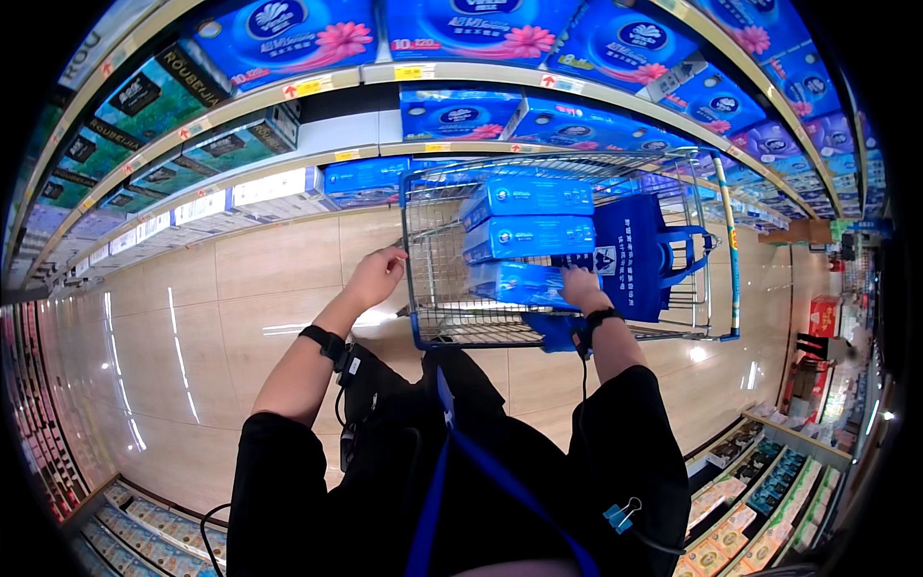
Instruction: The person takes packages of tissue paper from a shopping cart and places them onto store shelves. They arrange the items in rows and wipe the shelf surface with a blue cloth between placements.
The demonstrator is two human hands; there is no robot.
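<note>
A metal shopping cart (440, 317) stands before me with several blue plastic-wrapped tissue packs inside. Two of them, an upper pack (537, 196) and a middle pack (533, 238), lie close together. Below these, a tilted tissue pack (508, 283) has my right hand (583, 287) gripping its right end; the fingertips are partly hidden. A dark blue tote bag (634, 267) with white printing lies beside the packs, towards the cart's handle end. My left hand (378, 275) is at the cart's left rim, its fingers curled and no item seen in it. Whether it touches the rim is unclear.
Shelves of Vinda tissue packs (469, 32) run behind the cart, with green tissue packs (148, 94) to the left. Glossy floor tiles (274, 267) lie around. Another shelf unit (750, 490) stands at lower right. A person (822, 348) is far off right.
</note>
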